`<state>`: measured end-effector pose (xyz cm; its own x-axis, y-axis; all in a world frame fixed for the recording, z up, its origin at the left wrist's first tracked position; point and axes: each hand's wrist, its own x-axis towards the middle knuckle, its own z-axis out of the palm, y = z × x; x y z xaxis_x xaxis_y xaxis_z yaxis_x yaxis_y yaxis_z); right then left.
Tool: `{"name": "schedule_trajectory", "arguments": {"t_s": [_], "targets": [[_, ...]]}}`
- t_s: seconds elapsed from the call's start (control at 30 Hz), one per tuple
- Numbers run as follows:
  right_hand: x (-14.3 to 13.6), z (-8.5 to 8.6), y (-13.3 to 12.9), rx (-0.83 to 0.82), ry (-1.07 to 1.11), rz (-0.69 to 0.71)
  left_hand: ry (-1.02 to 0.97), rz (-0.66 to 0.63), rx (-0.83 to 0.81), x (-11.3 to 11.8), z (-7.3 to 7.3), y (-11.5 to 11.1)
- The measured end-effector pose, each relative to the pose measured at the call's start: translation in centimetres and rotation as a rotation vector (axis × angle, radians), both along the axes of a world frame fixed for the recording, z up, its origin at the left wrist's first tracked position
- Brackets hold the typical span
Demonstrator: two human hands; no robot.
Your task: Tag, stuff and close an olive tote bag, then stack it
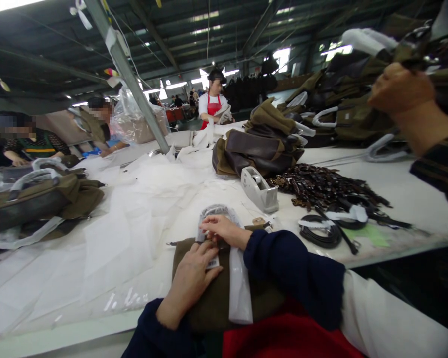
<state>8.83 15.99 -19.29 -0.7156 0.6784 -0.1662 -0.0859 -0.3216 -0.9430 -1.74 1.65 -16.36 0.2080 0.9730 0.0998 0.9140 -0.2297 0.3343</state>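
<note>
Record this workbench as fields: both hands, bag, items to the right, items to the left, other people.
Left hand: on the olive bag, beside a white tag
Right hand: above the bag, by its upper wrapped handle; grip unclear
Right: tape dispenser, heap of dark straps, coiled black strap
Left: white sheets, stacked bags
People: co-worker in red apron beyond the table; others nearby

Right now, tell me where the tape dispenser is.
In the head view, the grey tape dispenser stands right of centre, beside the brown bag and dark tangled pile.
</note>
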Motion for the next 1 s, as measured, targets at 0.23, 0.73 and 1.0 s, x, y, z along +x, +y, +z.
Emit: {"name": "schedule_trajectory", "arguments": {"t_s": [0.23,0.73,1.0], "targets": [[-0.1,-0.4,0.1,-0.115,0.146,-0.009,-0.035,0.018,-0.093,-0.5,1.5,0.6],[-0.2,-0.9,0.3,-0.205,0.158,-0.142,-0.004,0.163,-0.067,-0.2,-2.5,5.0],[0.2,-0.4,0.2,-0.132,0.224,-0.092,-0.415,0.34,0.019,-2.7,-2.9,4.1]]}}
